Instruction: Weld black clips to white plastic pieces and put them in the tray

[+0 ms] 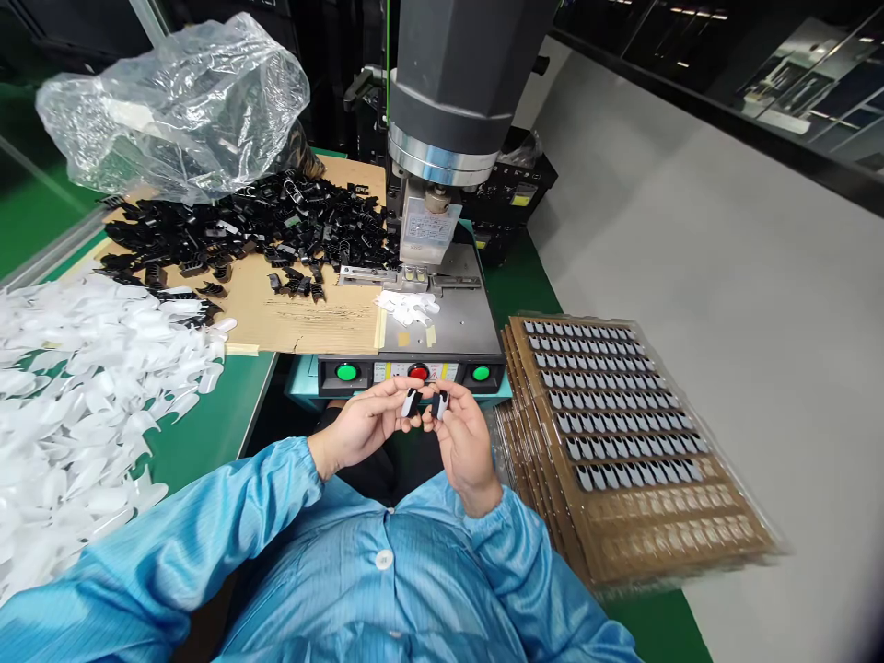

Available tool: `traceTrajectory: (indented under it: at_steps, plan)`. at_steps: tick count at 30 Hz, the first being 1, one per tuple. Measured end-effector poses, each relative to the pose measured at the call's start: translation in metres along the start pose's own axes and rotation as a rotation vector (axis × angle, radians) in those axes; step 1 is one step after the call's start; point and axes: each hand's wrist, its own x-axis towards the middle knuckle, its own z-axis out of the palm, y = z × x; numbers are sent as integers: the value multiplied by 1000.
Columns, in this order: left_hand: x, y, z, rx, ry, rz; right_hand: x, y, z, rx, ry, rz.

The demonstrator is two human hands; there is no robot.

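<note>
My left hand [369,419] pinches a small black-and-white plastic part [411,402] between thumb and fingers. Close beside it, my right hand [464,442] grips a similar black-and-white part [440,405]. Both hands are together in front of the press's control panel, just below its red button [418,371]. On the press bed [456,327] behind them lies a little pile of white plastic pieces [409,308]. Above that bed hangs the press head [446,110], with a fixture [415,276] under its clear plate.
White pieces [89,396] are heaped on the green table at left. Loose black clips [269,226] cover cardboard [290,322] behind them, near a clear plastic bag [180,110]. At right, stacked trays [622,516] hold rows of black-and-white parts. Green buttons [346,372] flank the red one.
</note>
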Motion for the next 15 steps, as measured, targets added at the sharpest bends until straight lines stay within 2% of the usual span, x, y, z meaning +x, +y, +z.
traceTrajectory:
  at_steps: [7, 15]
  plan:
    - [1, -1, -3, 12, -15, -14, -2, 4, -2, -28, -2, -69]
    - [0, -1, -1, 32, -20, -3, -3, 3, 1, -18, -53, -11]
